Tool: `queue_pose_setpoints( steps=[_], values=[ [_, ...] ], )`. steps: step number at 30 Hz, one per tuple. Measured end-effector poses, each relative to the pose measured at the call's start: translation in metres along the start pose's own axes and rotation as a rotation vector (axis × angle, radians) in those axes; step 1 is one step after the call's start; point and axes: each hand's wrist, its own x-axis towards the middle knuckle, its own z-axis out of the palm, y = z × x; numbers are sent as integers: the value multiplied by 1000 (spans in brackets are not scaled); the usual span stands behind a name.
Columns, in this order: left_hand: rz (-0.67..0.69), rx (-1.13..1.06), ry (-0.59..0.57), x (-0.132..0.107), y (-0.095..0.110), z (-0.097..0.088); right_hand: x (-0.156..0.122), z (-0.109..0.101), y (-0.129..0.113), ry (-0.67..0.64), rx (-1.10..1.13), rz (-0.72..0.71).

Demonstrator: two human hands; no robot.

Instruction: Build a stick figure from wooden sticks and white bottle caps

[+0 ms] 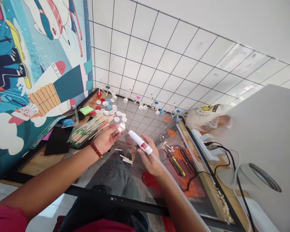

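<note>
Head view, looking down on a glass-topped counter (116, 200) wedged between a painted mural wall (38, 64) and a white tiled wall (159, 54), both beyond the two grips. Well to the right of the right grip (148, 158), a large grey panel (268, 145) fills the edge of the frame, with a power strip (203, 145) and a plastic bag (205, 117) closer to that grip. Beyond the left grip (106, 138) lie a bundle of wooden sticks (89, 129) and a green sponge (86, 110). Farther ahead of both grips stand small stick models (135, 100) among scattered bottle caps (111, 111).

The left grip is closed, its fingers and thumb pinching a white bottle cap (121, 128) in the air, with a red bead bracelet (96, 150) on that wrist. The right grip is wrapped around a white glue gun (140, 141), whose tip points at the cap from just beside it, and a pale cord (176, 190) trails from its back end. Loose sticks (125, 159) lie on the glass just below the grips.

With the tip so close, a slip could put glue on the left fingers, and a snagged cord could jerk the gun off line.
</note>
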Motion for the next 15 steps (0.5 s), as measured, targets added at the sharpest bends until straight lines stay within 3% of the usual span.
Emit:
queue_pose_setpoints(
  steps=[15],
  values=[
    [-13,1,-2,2,-8,-5,-7,1,9,-49,-22,-5]
  ],
)
